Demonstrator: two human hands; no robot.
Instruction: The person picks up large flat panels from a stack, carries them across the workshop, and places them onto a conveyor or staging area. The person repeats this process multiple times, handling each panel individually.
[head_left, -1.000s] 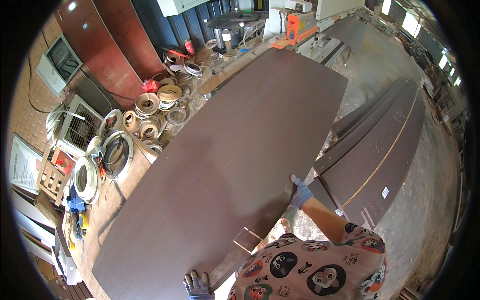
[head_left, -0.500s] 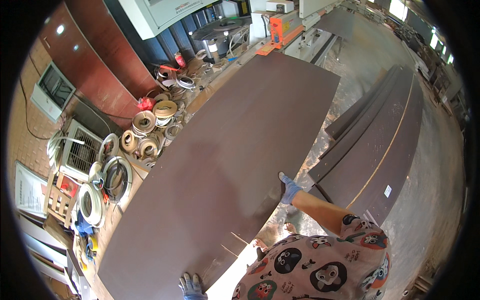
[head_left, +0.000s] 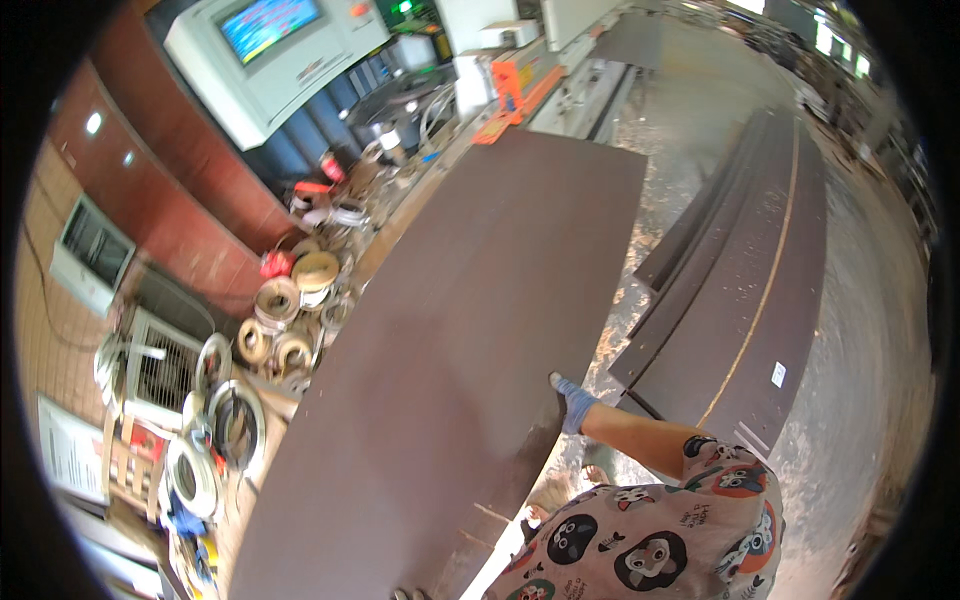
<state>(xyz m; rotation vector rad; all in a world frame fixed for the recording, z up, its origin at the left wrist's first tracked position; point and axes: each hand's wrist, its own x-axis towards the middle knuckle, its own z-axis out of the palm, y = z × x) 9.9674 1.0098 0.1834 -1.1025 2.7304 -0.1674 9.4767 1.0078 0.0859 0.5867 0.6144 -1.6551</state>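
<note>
A long dark brown panel (head_left: 470,330) stretches away from me, its far end by an orange guard (head_left: 508,90) on a machine. My right hand (head_left: 574,404), in a blue-grey glove, is closed on the panel's right edge, thumb on top and fingers hidden below. At the bottom of the view, only the fingertips of my left hand (head_left: 408,594) show, over the panel's near edge; the rest is out of sight. Two thin pale strips or marks (head_left: 490,512) lie near the panel's right edge, close to my body.
More brown panels (head_left: 740,300) lie to the right, one with a small white label (head_left: 778,375). Rolls of edge banding (head_left: 278,300) crowd the left side, with a white coil (head_left: 193,478) nearer me. A machine cabinet (head_left: 270,75) with a lit screen stands at the far left.
The view has shifted, bringing the cabinet's screen into sight. The panel's far end appears lower and further left. My left hand has slipped mostly below the frame; my right hand keeps its hold.
</note>
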